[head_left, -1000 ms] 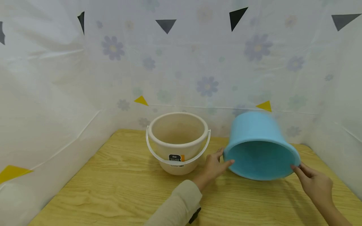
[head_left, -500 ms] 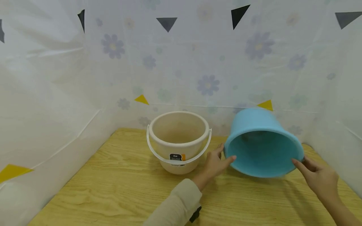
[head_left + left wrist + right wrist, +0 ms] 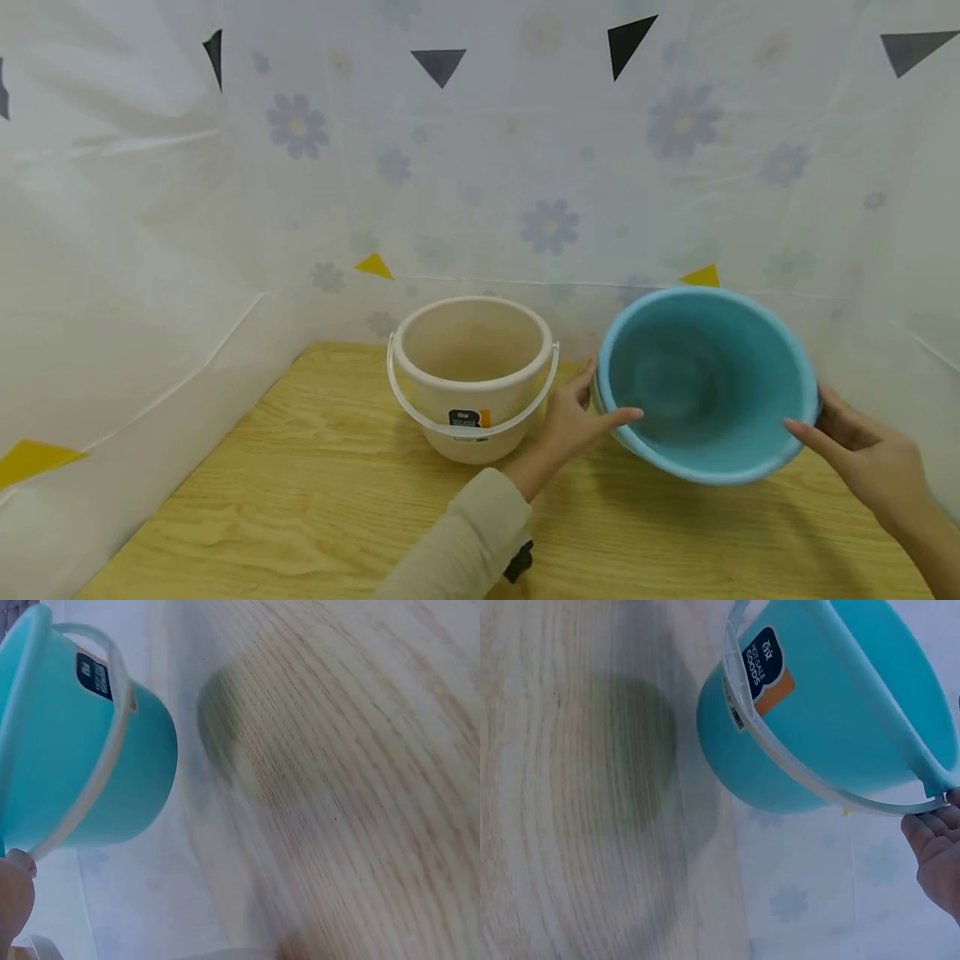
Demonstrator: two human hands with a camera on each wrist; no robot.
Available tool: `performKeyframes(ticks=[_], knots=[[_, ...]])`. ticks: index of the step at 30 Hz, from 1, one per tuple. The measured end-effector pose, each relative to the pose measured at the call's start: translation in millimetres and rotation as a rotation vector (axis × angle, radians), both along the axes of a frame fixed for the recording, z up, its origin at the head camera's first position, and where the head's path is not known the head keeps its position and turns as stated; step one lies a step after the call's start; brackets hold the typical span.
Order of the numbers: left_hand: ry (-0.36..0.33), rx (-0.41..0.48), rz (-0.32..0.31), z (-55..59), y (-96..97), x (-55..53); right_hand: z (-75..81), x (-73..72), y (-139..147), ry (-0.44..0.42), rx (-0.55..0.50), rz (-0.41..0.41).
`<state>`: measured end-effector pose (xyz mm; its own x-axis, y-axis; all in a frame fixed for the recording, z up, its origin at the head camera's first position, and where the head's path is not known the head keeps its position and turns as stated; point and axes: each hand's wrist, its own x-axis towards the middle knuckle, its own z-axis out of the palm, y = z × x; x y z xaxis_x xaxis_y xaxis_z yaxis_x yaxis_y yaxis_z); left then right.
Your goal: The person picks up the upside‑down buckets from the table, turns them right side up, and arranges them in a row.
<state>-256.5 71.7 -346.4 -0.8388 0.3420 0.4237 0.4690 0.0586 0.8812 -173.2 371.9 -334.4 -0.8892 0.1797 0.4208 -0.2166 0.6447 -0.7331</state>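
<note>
Both hands hold a light blue bucket [image 3: 690,383] by opposite sides of its rim, on the right in the head view. Its mouth faces me and the inside shows nothing in it. My left hand [image 3: 572,425] grips the left edge, thumb over the rim. The right hand [image 3: 873,458] pinches the right edge, thumb at the rim, other fingers behind. In the wrist views the bucket is off the table, tilted, with its white handle [image 3: 802,774] and a dark label [image 3: 763,664] on its outer wall. To its left stands an upright cream bucket [image 3: 472,383].
A wood-grain table [image 3: 300,500] lies under everything. Behind it hangs a pale flowered sheet [image 3: 480,167] with black and yellow triangles. The cream bucket stands close to the left hand; its white handle [image 3: 474,430] hangs down in front.
The blue bucket has turned from mouth tipped forward and down to mouth facing up toward me, so its bottom inside shows. Both hands turned with it, the right one shifting outward. The cream bucket stayed put.
</note>
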Motion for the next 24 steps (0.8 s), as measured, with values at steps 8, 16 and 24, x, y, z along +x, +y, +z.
performKeyframes(ticks=[8, 16, 24], knots=[[0.03, -0.035, -0.073, 6.0, -3.3, 3.3, 5.6, 4.5, 8.1, 0.114, 0.033, 0.193], [0.053, -0.141, -0.032, 5.0, -0.3, 6.0, 1.8, 7.2, 4.6, 0.117, 0.156, 0.242], [0.081, -0.173, 0.055, 8.5, 5.1, 7.7, -1.8, 3.9, 2.7, 0.092, 0.171, 0.185]])
